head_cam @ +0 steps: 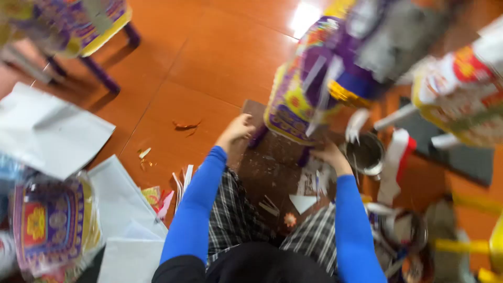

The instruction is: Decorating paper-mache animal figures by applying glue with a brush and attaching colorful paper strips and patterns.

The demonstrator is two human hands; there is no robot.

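Observation:
A purple and yellow paper horse figure [319, 84] stands on a dark board [272, 167] on the floor in front of me. My left hand [236, 131] is curled at the figure's near-left purple leg [258, 137] and seems to grip it. My right hand [329, 155] is closed at the near-right leg under the figure's body. Blur hides the fingers. Both my arms wear blue sleeves, and my knees in checked trousers sit below the board.
A metal pot [367, 153] stands right of the board, with a red and white paper roll [396, 157] beside it. White paper sheets [47, 131] lie at the left. Other decorated paper figures stand at the top left [73, 26], bottom left [50, 222] and right [461, 99]. Paper scraps litter the orange floor.

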